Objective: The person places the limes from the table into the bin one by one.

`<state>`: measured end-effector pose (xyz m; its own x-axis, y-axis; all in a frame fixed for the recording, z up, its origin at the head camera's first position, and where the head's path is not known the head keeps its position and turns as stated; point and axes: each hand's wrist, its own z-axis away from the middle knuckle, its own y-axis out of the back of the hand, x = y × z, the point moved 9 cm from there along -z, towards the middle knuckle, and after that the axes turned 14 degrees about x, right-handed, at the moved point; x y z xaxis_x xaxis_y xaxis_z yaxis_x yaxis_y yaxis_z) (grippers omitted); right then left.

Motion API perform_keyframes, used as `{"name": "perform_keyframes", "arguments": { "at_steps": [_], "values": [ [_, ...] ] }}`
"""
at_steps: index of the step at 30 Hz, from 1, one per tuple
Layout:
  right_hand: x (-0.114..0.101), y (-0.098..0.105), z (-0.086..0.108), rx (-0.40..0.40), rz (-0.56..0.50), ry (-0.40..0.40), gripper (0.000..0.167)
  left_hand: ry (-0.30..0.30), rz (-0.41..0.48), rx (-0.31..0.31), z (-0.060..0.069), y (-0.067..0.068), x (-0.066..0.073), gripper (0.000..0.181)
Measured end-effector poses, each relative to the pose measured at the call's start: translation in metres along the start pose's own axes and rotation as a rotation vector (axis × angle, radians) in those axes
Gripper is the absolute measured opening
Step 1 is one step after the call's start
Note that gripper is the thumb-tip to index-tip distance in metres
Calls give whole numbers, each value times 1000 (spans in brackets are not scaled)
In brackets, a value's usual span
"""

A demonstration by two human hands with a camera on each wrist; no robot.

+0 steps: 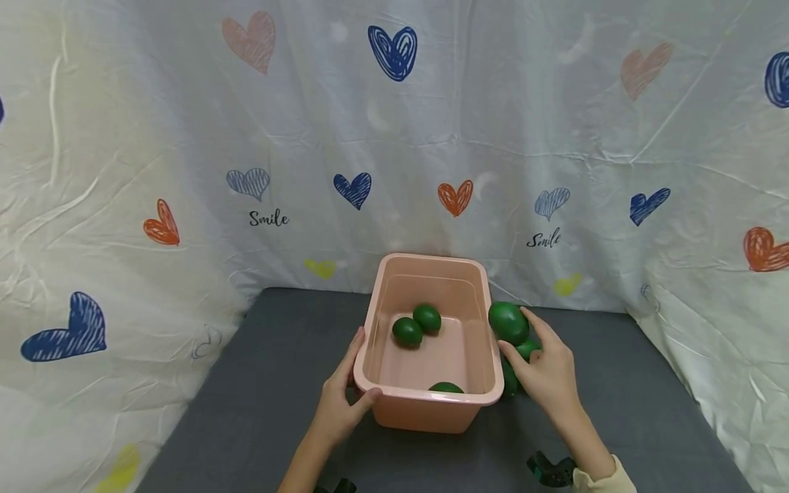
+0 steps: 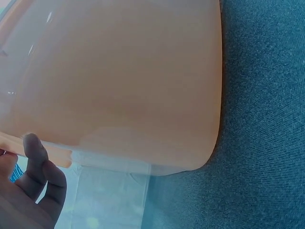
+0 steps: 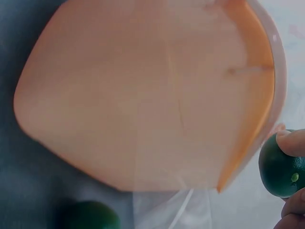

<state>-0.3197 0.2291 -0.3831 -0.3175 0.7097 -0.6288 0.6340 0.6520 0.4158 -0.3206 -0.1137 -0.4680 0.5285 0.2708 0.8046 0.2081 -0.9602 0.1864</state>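
A pink plastic bin (image 1: 429, 411) stands on the dark cloth, its inside facing me in the head view. My left hand (image 1: 335, 397) grips its rim at the near left corner, thumb over the front edge and fingers along the side. Between thumb and fingers my right hand (image 1: 547, 370) pinches a green lime (image 1: 508, 323) just outside the bin's right rim. Two limes (image 1: 407, 332) lie together inside, and another lime (image 1: 446, 387) is partly hidden by the front wall. More limes (image 1: 509, 381) sit outside on the right, partly covered by the right hand.
The dark grey table cloth (image 1: 265, 383) spreads around the bin. A white curtain (image 1: 407, 137) printed with hearts hangs directly behind it. Black wrist straps (image 1: 551, 471) show at the bottom edge.
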Motion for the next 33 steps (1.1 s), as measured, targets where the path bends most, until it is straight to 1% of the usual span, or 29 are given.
{"name": "perform_keyframes", "arguments": {
  "at_steps": [6,10,12,15,18,22,28,31,33],
  "values": [
    [-17,-11,2,-12,-62,32,71,0,6,2,0,0,0,94],
    [-26,-20,4,-42,-99,36,70,6,2,2,0,1,-1,94],
    [-27,-24,5,-58,-125,13,69,12,1,1,0,0,-2,94],
    [-25,-29,8,-86,-154,-53,67,17,6,2,0,0,-2,94],
    [-23,-33,10,-105,-164,-103,66,5,12,5,0,1,-1,94],
    [-20,-33,11,-108,-167,-130,65,-19,19,7,-1,1,3,93],
    [-12,-33,13,-111,-165,-195,62,-24,12,13,-1,1,4,92],
    [-9,-33,15,-117,-145,-207,63,-24,9,16,0,2,3,92],
    [-8,-33,16,-116,-137,-196,64,-24,10,17,0,2,3,92]
  ]
}}
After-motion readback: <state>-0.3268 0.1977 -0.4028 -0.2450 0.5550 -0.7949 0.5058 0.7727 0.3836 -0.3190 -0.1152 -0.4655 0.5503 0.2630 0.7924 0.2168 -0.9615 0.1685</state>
